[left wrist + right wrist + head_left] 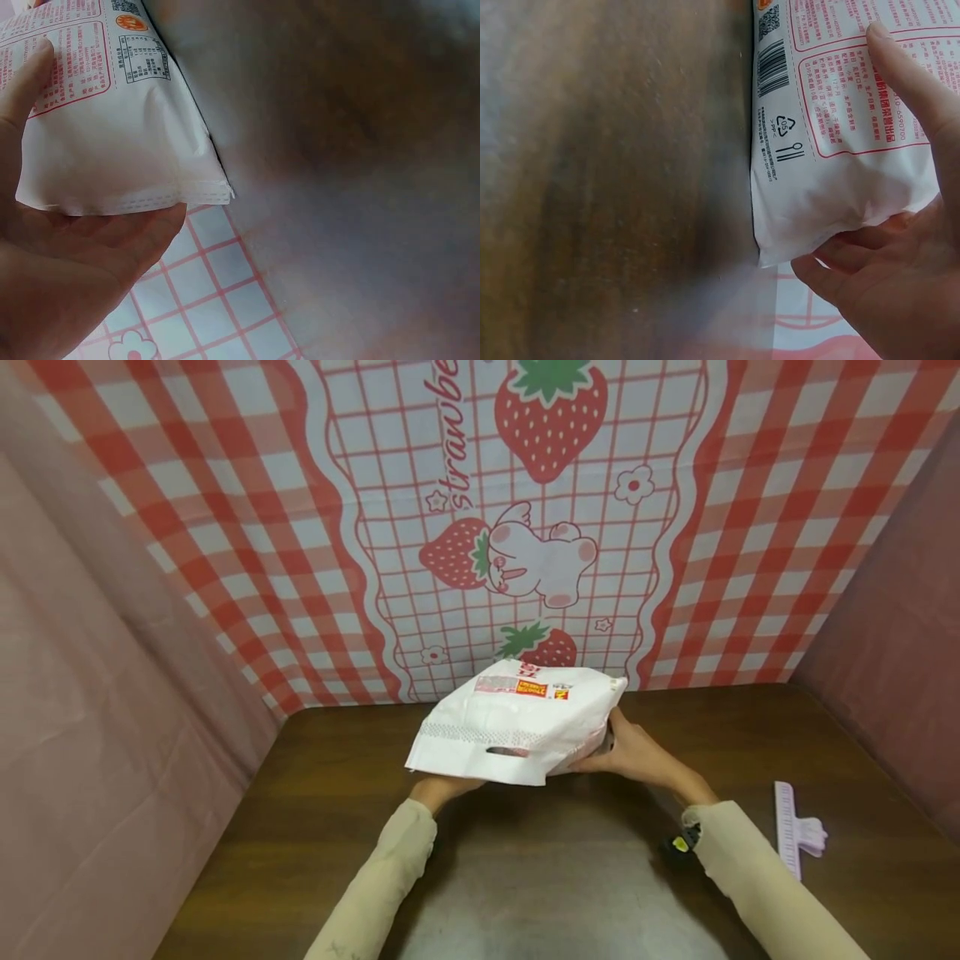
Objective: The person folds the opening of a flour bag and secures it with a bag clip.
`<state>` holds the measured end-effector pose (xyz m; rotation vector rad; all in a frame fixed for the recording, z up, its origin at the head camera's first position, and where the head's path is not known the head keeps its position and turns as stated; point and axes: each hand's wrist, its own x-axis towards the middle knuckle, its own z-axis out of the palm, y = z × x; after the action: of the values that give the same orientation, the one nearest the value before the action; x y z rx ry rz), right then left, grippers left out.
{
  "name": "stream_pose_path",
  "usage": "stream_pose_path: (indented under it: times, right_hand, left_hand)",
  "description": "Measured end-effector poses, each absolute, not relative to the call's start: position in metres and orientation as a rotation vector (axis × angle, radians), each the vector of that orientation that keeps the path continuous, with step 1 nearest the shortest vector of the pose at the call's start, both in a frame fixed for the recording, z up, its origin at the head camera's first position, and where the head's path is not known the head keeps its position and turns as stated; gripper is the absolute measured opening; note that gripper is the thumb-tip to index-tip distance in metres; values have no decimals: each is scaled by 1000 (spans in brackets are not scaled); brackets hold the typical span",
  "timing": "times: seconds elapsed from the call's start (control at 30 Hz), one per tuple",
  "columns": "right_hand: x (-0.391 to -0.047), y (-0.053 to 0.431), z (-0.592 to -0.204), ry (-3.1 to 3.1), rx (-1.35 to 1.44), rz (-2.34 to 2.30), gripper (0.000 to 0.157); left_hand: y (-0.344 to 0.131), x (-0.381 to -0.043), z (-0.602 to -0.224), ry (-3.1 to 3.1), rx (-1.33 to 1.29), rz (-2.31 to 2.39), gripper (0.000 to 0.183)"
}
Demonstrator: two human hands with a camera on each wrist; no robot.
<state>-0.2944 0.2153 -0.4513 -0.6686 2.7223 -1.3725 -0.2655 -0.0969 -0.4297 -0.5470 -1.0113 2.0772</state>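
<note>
Both hands hold one white bag between them: the left hand (75,262) has its thumb laid on the printed face and its fingers bent around the end edge, and the right hand (900,255) grips the opposite side likewise, thumb on the print and fingers around the edge. The white bag (517,718) sits at the middle of the head view, tilted, a slot cut near its lower edge and red and yellow print toward its top. In the left wrist view its other face fills the upper left, with red-framed text and an orange mark; in the right wrist view that face lies at the upper right, showing a barcode (772,69) and a recycling mark.

Around the arms are pale sleeves (765,868), and a dark item with a yellow patch (681,842) shows at the right cuff. Beneath lies a brown wooden table (555,877), shiny at the bottom centre of the head view. A lilac clip (786,827) with a long bar rests on it at the lower right, beside the right sleeve. Behind, a red-and-white checked cloth (637,427) printed with strawberries fills the upper centre, with pink curtains (112,693) at the left and right edges.
</note>
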Motion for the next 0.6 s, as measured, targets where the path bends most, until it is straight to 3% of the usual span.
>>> stream_pose_path:
  times: [0.13, 0.6]
  right_hand:
    - [-290, 215, -452, 2741, -675, -1364, 121]
    - [-271, 215, -455, 2712, -718, -1416, 116]
  left_hand:
    - [-103, -264, -435, -791, -540, 2090, 51]
    - [-102, -247, -436, -871, -452, 2128, 55]
